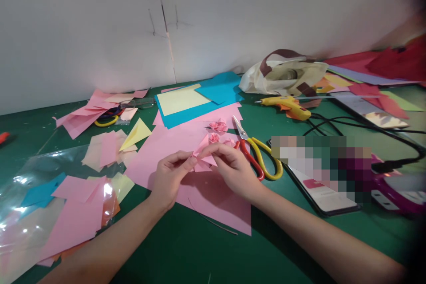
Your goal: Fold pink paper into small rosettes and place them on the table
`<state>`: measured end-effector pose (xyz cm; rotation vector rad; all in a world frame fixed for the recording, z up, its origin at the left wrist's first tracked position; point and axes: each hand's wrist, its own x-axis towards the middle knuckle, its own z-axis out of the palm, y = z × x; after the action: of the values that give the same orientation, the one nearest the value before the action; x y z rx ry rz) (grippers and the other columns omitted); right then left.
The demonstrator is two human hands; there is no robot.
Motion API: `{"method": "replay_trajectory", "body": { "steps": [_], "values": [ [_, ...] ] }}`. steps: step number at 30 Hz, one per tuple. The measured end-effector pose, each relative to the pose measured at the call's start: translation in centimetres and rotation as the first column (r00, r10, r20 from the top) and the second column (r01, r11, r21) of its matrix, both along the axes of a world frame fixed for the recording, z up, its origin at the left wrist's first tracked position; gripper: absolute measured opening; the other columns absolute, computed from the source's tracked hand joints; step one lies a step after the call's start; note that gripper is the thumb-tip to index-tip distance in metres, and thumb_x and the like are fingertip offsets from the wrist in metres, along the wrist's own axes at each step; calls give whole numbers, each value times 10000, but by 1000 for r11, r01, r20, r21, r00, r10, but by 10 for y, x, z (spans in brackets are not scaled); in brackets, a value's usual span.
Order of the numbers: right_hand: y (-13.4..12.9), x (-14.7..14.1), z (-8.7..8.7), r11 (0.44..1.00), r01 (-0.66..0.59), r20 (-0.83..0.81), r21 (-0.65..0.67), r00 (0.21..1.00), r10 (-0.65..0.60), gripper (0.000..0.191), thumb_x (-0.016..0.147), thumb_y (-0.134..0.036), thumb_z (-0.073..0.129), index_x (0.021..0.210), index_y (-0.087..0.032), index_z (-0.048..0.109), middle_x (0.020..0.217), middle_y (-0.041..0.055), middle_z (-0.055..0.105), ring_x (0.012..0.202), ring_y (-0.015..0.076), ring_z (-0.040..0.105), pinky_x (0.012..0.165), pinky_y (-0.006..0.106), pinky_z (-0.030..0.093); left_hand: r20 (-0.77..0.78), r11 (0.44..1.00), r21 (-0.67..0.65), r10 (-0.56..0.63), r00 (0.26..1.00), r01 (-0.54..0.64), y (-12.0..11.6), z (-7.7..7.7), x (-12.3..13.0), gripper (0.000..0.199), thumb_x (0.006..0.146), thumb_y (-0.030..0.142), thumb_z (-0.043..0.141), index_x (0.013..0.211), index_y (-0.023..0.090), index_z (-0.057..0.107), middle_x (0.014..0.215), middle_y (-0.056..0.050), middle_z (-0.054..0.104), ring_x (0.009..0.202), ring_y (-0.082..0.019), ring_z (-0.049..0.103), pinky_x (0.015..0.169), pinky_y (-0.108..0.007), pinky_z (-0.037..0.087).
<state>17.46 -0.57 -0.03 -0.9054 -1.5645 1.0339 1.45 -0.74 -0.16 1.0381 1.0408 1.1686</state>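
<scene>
Between my two hands is a small folded piece of pink paper [207, 158], held above a larger pink sheet [229, 213]. My left hand [171, 175] pinches its left side with thumb and fingers. From the right, my right hand [233, 166] pinches the same piece, and its fingers hide part of the folds. Just beyond the fingers lie pink paper roses [218, 125] on the sheet. To the right of my right hand rest scissors [258, 151] with one red and one yellow handle, blades pointing away. A thin wire [219, 226] lies across the sheet's near edge.
A phone [329, 191], partly blurred out, and a purple glue gun [396, 195] lie at right. Behind them are a yellow glue gun [289, 107], black cables and a cloth bag [282, 73]. Blue sheets [176, 120] lie at the back, a plastic bag [20, 177] of paper at left.
</scene>
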Motion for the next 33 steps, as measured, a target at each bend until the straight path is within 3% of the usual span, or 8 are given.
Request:
{"method": "replay_trajectory", "body": {
  "steps": [8,14,21,30,33],
  "values": [
    [-1,1,2,997,-54,-53,-61,997,51,319,801,-109,411,840,-226,706,870,26,708,860,160,648,826,342,502,-22,1000,16,-5,1000,5,-1,2,1,102,685,278,752,722,187,728,699,-8,654,687,-128,563,689,-255,472],
    [-3,-1,6,990,-82,-95,-112,993,72,235,885,-283,494,796,-229,704,817,26,701,818,162,647,796,326,505,-52,1000,28,-6,999,8,-2,2,2,98,670,261,758,702,180,714,713,-11,670,704,-132,588,711,-259,486],
    [-3,-4,-1,993,-12,-14,-117,1000,10,131,847,-280,589,945,-204,632,832,28,662,617,109,561,567,253,466,-72,998,60,38,997,-34,-1,0,1,134,701,296,729,676,168,697,650,-4,618,656,-129,547,665,-263,467],
    [-3,-4,3,992,-9,-14,-127,1000,7,133,858,-287,560,851,-204,663,802,30,681,729,146,626,636,278,489,-156,995,95,47,987,-32,-2,1,1,127,722,291,696,676,172,695,677,-16,631,680,-143,556,689,-273,460],
    [-4,-5,0,984,7,-72,-178,997,-20,137,828,-315,610,905,-201,604,705,2,629,613,122,586,541,251,445,-208,991,135,54,977,-26,-4,3,2,133,730,301,695,677,179,692,677,-12,627,660,-133,545,663,-257,458]
  ]
}}
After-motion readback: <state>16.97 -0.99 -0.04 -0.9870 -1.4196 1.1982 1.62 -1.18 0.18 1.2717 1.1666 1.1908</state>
